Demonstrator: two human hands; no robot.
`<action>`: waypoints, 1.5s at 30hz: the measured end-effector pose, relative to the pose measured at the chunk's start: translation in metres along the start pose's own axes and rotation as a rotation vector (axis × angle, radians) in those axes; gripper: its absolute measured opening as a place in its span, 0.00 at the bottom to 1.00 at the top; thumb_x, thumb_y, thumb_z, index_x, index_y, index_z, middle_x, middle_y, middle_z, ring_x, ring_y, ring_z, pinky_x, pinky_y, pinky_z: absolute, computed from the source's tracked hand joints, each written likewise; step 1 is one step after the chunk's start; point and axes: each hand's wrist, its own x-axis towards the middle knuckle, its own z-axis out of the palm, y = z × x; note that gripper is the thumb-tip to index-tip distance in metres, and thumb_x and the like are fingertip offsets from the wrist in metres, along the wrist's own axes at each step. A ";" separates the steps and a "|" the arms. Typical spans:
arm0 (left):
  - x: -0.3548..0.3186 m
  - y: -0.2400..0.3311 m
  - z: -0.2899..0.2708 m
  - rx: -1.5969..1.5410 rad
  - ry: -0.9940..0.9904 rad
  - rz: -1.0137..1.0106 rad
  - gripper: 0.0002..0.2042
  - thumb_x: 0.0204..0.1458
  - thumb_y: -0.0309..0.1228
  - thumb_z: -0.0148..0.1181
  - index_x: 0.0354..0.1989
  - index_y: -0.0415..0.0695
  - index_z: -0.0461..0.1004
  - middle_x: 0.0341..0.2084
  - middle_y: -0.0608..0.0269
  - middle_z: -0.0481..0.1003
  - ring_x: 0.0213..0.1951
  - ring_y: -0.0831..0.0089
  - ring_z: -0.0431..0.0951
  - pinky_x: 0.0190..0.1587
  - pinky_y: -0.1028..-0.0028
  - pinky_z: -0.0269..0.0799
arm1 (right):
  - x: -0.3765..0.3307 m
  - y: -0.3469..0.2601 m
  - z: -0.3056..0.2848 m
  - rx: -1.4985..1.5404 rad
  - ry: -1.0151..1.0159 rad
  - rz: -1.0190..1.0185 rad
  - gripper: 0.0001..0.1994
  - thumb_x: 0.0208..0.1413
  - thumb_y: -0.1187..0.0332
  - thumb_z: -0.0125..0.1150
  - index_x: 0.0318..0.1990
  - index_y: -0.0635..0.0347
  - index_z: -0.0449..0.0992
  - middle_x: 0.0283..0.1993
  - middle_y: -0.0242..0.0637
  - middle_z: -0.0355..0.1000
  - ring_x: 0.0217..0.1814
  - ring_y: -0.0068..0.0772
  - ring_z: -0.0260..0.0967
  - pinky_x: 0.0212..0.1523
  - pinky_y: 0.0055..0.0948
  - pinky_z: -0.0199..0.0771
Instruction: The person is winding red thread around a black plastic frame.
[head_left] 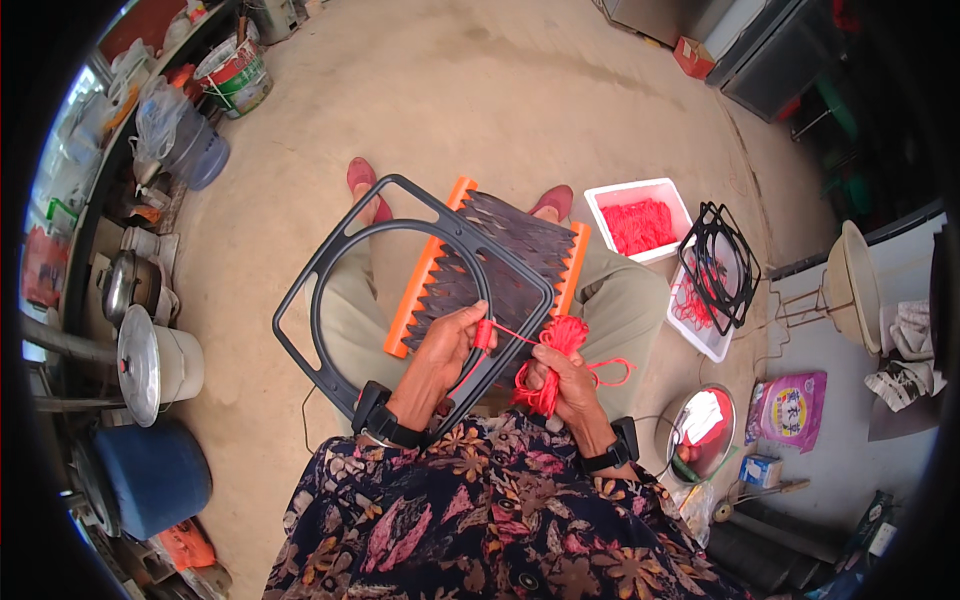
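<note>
So this is somewhere in the middle of the job, going by how things lie. The left hand (452,345) is clamped around the near edge of the dark plastic frame (330,290), which sits tilted across the lap, and its thumb and fingers also pinch a short run of red cord (505,333) right at that edge. The right hand (563,385) is closed around a bundle of red cord (560,345), held just to the right of the left hand's grip, with one taut strand running between the two hands and a loose loop dangling off to the right. Beyond the grip, away from the body, the frame overlaps an orange-sided rack (500,270) already filled with dark woven strips, so that part looks done. The frame itself looks bare of cord apart from that one spot at the pinch, so I'd say the tying or wrapping has only just got going. Further right of the bundle on the floor, a white box of red cord (640,220) is still full and a stack of black frames (718,265) waits, so plenty seems left.
</note>
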 end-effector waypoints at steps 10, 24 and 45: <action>-0.003 -0.004 -0.014 -0.082 -0.053 -0.087 0.14 0.58 0.35 0.52 0.39 0.33 0.73 0.24 0.56 0.76 0.26 0.72 0.76 0.31 0.76 0.72 | 0.000 -0.009 -0.003 0.044 -0.002 0.013 0.04 0.52 0.79 0.56 0.30 0.59 0.68 0.18 0.30 0.62 0.16 0.25 0.61 0.18 0.25 0.64; -0.010 0.020 0.019 -0.015 -0.024 0.246 0.10 0.54 0.28 0.58 0.38 0.32 0.73 0.24 0.56 0.75 0.27 0.72 0.75 0.34 0.76 0.71 | 0.022 -0.058 0.045 -0.613 0.078 -0.242 0.08 0.55 0.66 0.62 0.37 0.59 0.75 0.24 0.23 0.67 0.22 0.13 0.60 0.23 0.19 0.61; -0.014 -0.001 0.023 -0.002 -0.133 0.226 0.10 0.57 0.31 0.54 0.34 0.34 0.72 0.21 0.58 0.73 0.25 0.73 0.74 0.32 0.76 0.73 | 0.029 -0.062 0.037 -0.546 -0.068 -0.194 0.09 0.51 0.67 0.64 0.35 0.61 0.73 0.23 0.24 0.66 0.22 0.15 0.61 0.23 0.18 0.61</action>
